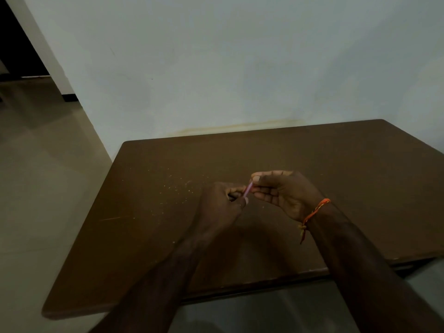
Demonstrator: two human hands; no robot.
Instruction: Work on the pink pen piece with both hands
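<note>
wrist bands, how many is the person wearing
1: an orange thread band on the right wrist, just below the right hand. The left wrist is bare.

Brown table (pixel 312 159), set against the wall at 12 o'clock. Pale crumbs (pixel 177 186) scattered on its top toward 10 o'clock of centre. A thin light scratch (pixel 110 218) at 9 o'clock.

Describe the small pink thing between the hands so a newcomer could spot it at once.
Start at the brown table against the pale wall. Above its middle, the left hand and right hand meet, both pinching a thin pink strip. It is the only pale pink thing there, unlike the orange wrist thread.
</note>
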